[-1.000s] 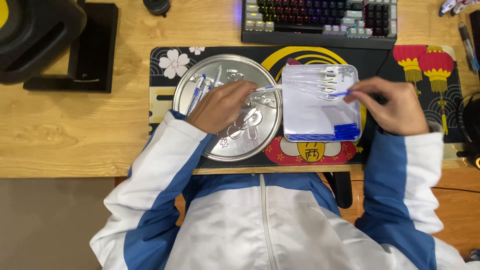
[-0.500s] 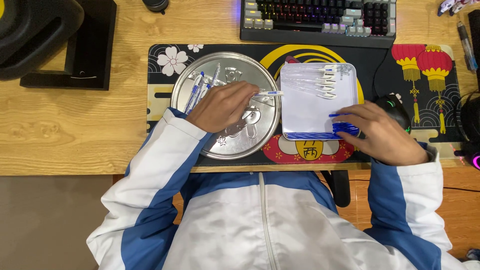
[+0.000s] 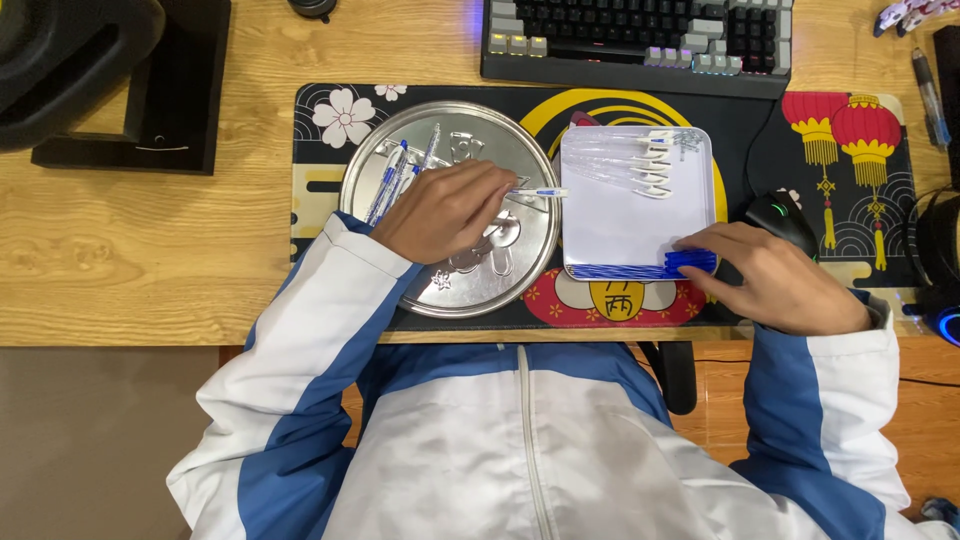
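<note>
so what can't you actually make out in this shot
- Head view: how many clear pens lie on the round metal tray; they overlap and the left hand covers part of the tray.
- Blue items on the white square tray: partly under the right hand.
- Keyboard: cut by the top edge.
- Mouse: partly hidden by the right hand.

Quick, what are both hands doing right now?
Left hand: closed on a clear pen above the round metal tray.
Right hand: open, fingers on the blue pen caps.

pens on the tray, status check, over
Left hand holds one pen over round metal tray. Right hand rests on white tray edge. Nothing blocking.
</note>
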